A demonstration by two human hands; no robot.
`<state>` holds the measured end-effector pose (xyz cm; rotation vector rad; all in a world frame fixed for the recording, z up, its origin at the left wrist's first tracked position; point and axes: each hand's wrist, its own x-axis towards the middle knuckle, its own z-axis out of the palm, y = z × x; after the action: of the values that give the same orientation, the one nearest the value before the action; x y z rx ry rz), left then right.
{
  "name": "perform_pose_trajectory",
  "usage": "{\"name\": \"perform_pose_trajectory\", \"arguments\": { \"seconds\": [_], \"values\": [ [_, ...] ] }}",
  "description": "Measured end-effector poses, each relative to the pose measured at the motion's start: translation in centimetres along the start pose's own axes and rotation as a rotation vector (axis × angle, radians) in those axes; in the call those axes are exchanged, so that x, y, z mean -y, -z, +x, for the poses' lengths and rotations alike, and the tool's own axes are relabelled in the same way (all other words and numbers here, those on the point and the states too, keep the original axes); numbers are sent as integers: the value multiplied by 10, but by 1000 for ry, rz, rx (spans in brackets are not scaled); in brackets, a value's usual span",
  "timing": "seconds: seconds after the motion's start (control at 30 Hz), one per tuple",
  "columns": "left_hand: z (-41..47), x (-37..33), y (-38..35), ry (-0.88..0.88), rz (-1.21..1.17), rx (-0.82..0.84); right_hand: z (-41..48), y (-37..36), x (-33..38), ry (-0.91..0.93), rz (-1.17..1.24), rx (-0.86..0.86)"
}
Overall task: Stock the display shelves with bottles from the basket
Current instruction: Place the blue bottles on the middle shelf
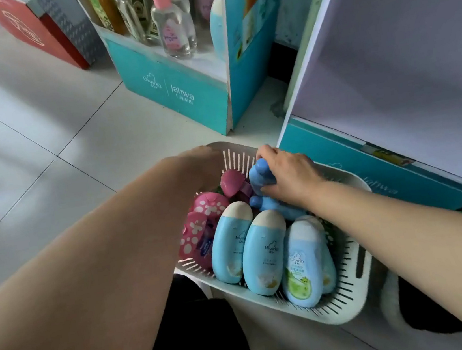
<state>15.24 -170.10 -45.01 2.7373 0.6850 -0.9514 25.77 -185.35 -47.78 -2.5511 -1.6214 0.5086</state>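
Observation:
A white slotted basket (pixel 354 282) sits on the floor at lower centre, holding several light-blue bottles (pixel 264 253), pink spotted bottles (pixel 200 217) and darker blue bottles (pixel 276 207). My right hand (pixel 289 175) is closed around the rounded top of a darker blue bottle (pixel 258 175) at the basket's far end. My left hand (pixel 195 165) rests on the basket's far left rim, fingers curled over it. A teal display shelf (pixel 181 84) behind holds clear bottles with pink caps (pixel 173 25). A second teal shelf unit (pixel 387 69) on the right has a bare white shelf.
Grey tiled floor (pixel 24 129) spreads to the left. A red and grey box (pixel 39 26) stands at the upper left. A dark gap lies between the two shelf units. My dark-clothed knee (pixel 192 328) is under the basket's near edge.

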Motion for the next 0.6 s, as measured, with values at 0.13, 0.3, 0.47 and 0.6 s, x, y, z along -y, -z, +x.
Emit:
{"name": "perform_pose_trajectory", "arguments": {
  "seconds": [0.13, 0.3, 0.47, 0.6],
  "values": [
    [7, -31, -10, -36, 71, 30, -33, 21, -22, -56, 35, -21],
    [14, -66, -19, -81, 191, 114, -69, 19, -46, -118, 76, 18],
    [30, -67, -19, -59, 234, 95, -85, 4, -61, -138, 139, 38],
    [51, -78, -31, -49, 184, 62, -85, -3, -69, -177, 224, 52]
  ]
}}
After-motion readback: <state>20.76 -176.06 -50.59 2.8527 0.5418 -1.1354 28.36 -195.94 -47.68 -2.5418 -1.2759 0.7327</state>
